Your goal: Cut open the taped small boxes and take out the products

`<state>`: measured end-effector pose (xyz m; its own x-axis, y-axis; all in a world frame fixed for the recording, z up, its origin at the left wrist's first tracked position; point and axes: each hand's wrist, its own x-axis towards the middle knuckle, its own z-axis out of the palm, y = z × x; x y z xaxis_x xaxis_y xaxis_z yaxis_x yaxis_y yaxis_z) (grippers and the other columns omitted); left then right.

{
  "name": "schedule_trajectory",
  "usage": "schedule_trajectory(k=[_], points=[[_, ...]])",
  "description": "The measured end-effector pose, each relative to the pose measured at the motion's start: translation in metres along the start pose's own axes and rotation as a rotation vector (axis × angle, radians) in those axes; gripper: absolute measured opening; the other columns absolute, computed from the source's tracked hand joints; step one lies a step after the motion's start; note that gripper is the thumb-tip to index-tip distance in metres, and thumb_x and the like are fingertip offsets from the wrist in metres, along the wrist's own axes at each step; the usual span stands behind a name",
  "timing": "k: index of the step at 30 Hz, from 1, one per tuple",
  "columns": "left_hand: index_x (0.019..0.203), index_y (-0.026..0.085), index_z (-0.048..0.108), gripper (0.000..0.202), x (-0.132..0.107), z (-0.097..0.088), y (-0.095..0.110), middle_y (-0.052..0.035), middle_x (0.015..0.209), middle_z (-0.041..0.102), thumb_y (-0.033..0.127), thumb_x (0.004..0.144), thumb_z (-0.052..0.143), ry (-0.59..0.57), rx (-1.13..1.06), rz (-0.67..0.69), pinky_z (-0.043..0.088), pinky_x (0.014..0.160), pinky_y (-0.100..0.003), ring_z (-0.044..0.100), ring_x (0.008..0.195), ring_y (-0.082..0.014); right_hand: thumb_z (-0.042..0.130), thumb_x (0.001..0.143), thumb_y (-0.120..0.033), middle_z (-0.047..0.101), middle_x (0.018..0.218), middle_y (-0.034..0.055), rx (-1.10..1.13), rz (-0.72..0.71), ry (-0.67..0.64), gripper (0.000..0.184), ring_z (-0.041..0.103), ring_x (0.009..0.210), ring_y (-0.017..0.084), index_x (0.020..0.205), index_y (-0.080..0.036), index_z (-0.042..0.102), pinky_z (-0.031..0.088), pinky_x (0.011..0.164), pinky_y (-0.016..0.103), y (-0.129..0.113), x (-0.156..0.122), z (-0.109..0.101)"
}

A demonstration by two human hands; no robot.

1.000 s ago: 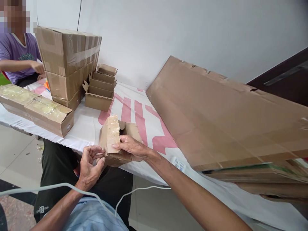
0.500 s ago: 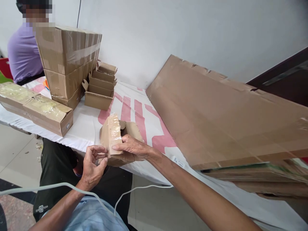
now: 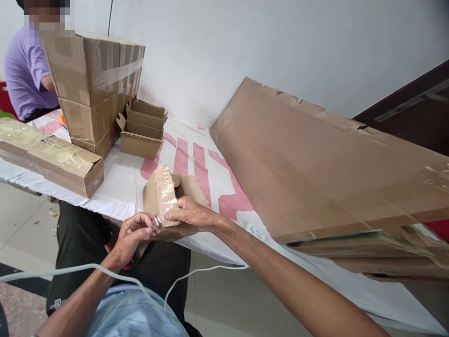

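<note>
One open carton [image 3: 175,230], flap [image 3: 166,193] in right fingers [image 3: 178,214], tape [image 3: 156,223] at left fingers [image 3: 141,218]

Soft, even light, with bright glare on the packing tape [image 3: 72,157].

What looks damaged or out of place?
The held box has a taped flap with a jagged edge, not a clean cut. The large cardboard sheet has a torn top edge. Small scraps litter the floor, picture left.

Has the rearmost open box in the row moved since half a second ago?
Yes: it is gone from behind the other open boxes, beside the taped stack; which way isn't visible.
</note>
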<state>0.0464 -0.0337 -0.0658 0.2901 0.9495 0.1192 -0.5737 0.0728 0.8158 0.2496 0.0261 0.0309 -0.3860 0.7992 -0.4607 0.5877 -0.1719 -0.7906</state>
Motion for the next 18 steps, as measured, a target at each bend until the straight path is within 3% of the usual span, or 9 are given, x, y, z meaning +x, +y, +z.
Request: schedule_trajectory(k=[6,18], points=[[0.071,0.016,0.072,0.036,0.012,0.004,0.008,-0.0050,0.075,0.070,0.047,0.077,0.089,0.035,0.029,-0.148,0.047,0.070,-0.027,0.061,0.070,-0.0156,0.063,0.065,-0.042,0.040,0.065,-0.0046,0.034,-0.005,-0.031,0.028,0.034,0.064,0.011,0.062,-0.023,0.043,0.024,0.058,0.028,0.001,-0.001,0.000],[0.064,0.017,0.066,0.034,0.024,0.008,0.007,-0.0007,0.059,0.064,0.041,0.071,0.089,0.051,0.107,-0.248,0.040,0.064,-0.026,0.052,0.058,-0.0114,0.063,0.067,-0.044,0.040,0.065,-0.0048,0.005,-0.007,-0.027,0.030,0.034,0.064,0.011,0.061,-0.022,0.044,0.025,0.058,0.028,-0.003,-0.005,-0.003]])
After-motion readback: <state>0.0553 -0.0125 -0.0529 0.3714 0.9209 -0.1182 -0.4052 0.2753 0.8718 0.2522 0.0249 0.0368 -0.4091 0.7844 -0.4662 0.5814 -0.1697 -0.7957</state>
